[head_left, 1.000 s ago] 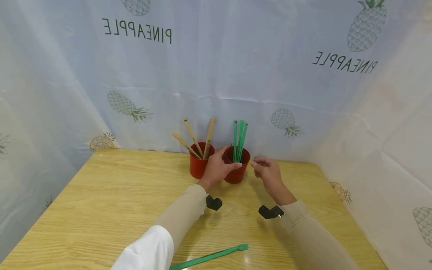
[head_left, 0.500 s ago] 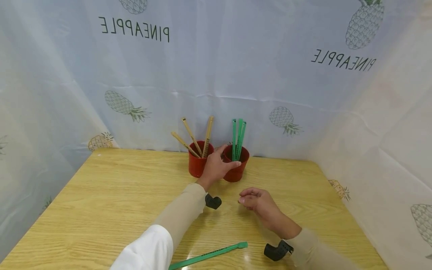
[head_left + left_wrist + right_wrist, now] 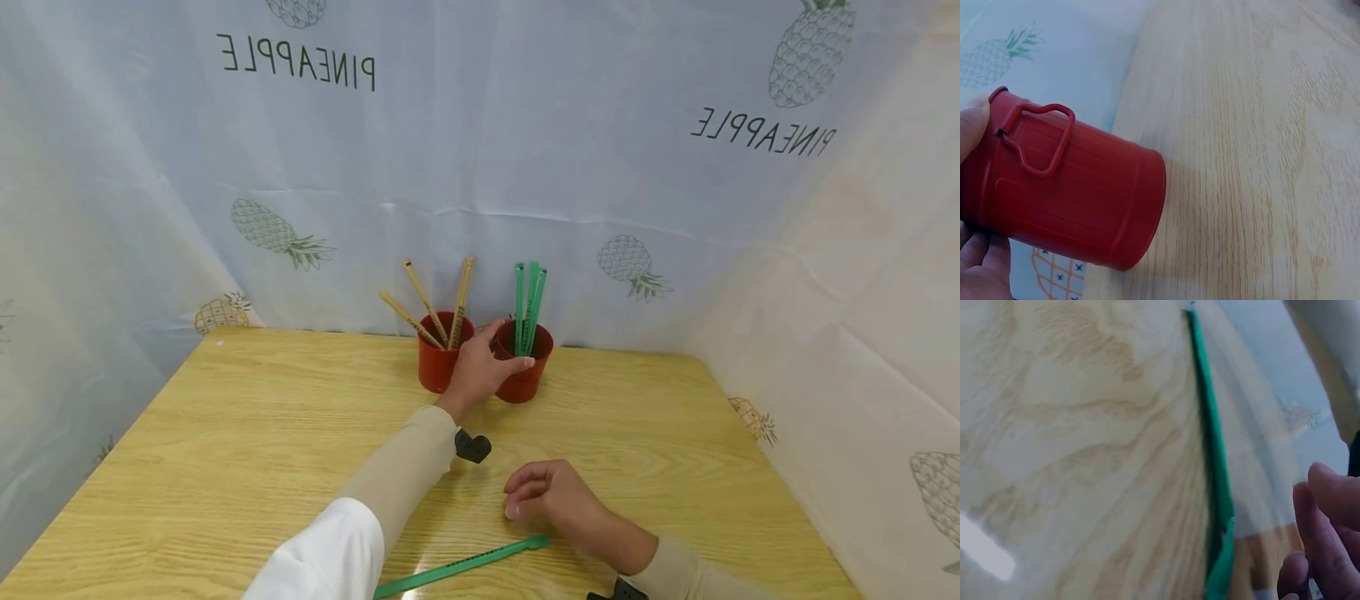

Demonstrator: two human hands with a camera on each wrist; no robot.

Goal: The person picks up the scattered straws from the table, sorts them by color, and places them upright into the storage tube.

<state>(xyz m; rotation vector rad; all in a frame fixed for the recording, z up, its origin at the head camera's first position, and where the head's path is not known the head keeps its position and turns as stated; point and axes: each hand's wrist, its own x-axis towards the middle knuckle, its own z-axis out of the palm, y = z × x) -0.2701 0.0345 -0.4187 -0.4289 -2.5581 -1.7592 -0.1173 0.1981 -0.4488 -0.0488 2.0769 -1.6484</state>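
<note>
My left hand [image 3: 480, 367] holds a small red metal bucket [image 3: 522, 385] by its rim, thumb on the near side. The left wrist view shows that bucket [image 3: 1079, 181] with a wire handle on its side. Several slim green strips [image 3: 529, 308] with dark print stand in it. Another long green strip [image 3: 468, 567] lies on the table near the front. Just above that strip's right end hovers my right hand [image 3: 558, 504], fingers loosely curled and holding nothing. In the right wrist view the green strip [image 3: 1215, 450] lies apart from the fingertips [image 3: 1319, 506].
A second red bucket [image 3: 435, 371] with several tan strips [image 3: 422, 298] stands left of the held one, close beside my left hand. Both are at the back edge of the wooden table [image 3: 285, 433]. A pineapple-print curtain [image 3: 480, 167] hangs behind and along the sides.
My right hand has moved from beside the right bucket toward the front, down near the green strip on the table. My left hand has stayed on the bucket.
</note>
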